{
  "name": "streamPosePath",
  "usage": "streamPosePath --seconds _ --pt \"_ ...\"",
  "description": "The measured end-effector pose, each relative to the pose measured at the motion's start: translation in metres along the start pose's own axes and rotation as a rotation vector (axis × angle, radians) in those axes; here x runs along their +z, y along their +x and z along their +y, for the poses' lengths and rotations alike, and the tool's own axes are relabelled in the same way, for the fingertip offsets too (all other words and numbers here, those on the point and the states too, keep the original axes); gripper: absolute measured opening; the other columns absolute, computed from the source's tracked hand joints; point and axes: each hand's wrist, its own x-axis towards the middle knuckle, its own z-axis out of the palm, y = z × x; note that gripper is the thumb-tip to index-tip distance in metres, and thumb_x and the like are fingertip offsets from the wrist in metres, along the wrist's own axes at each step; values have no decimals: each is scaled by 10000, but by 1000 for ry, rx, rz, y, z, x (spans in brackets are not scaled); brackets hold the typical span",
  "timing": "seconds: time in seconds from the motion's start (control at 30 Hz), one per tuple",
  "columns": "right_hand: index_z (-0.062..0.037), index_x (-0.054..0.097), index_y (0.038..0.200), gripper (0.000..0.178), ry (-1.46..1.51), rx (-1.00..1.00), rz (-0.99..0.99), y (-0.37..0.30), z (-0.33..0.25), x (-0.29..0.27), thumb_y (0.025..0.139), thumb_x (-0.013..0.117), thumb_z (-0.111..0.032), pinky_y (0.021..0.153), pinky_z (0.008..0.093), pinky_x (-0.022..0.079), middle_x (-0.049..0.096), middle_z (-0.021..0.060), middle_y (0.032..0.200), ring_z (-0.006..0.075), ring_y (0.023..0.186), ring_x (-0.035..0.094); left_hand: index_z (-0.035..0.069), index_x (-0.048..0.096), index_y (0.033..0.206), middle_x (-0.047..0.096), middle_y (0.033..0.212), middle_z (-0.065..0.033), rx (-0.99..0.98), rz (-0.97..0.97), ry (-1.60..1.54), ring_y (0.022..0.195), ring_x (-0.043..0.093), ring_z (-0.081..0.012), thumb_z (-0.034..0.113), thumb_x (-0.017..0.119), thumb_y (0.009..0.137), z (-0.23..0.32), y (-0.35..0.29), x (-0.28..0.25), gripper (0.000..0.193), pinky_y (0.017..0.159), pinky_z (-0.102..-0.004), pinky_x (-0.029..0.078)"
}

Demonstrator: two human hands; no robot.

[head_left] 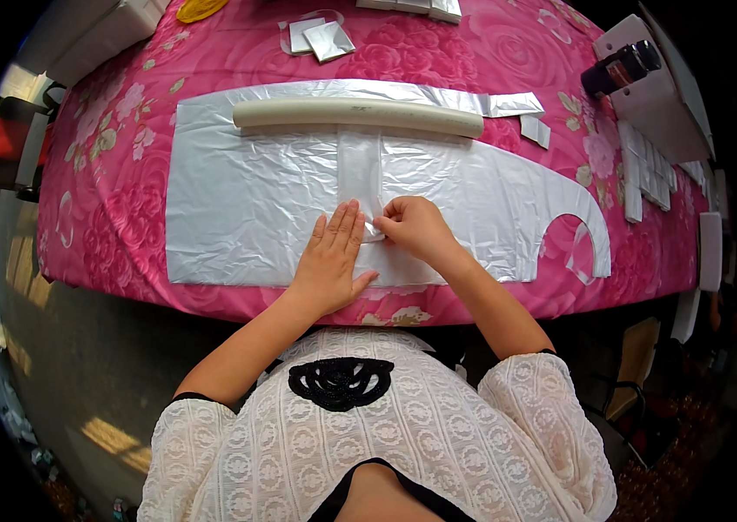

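A silver plastic sheet [247,209] lies spread across the desk [107,235], which wears a pink flowered cloth [81,183]. The sheet has a straight edge on the left and narrows to the right, where a round cut-out shows the cloth beneath. A narrower see-through strip [360,170] runs down the middle of the sheet, toward the person. The left hand [327,252] lies palm down on the sheet, fingers flat and side by side, thumb spread to the right, holding nothing. Just beside it, the right hand [414,228] has thumb and forefinger brought together on a small fold at the near end of the strip. Beyond both hands, an off-white pipe [360,115] lies crosswise over the sheet and the far part of the strip. Silver packets [331,42] lie near the far edge of the desk, and more packets [644,170] are lined up on the right, near a white box [660,100] with a dark bottle [621,70] against it
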Motion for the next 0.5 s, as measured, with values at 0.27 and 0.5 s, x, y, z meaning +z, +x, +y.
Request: streamPosePath --seconds 0.27,0.5 --pt "-52 533 1142 498 -717 -909 262 2 14 -3 697 693 -210 967 346 369 490 131 1234 235 1181 429 -32 263 1341 225 1421 -189 4 49 8 1330 202 -298 350 592 769 -2 2 -1 763 1076 -425 162" --pt "-74 528 1186 449 -614 -937 -44 22 13 -22 740 579 -54 1004 362 352 477 75 1292 254 1223 411 13 600 870 614 1021 -111 263 414 -22 933 590 -262 65 648 715 -25 10 -10 170 834 -366 468"
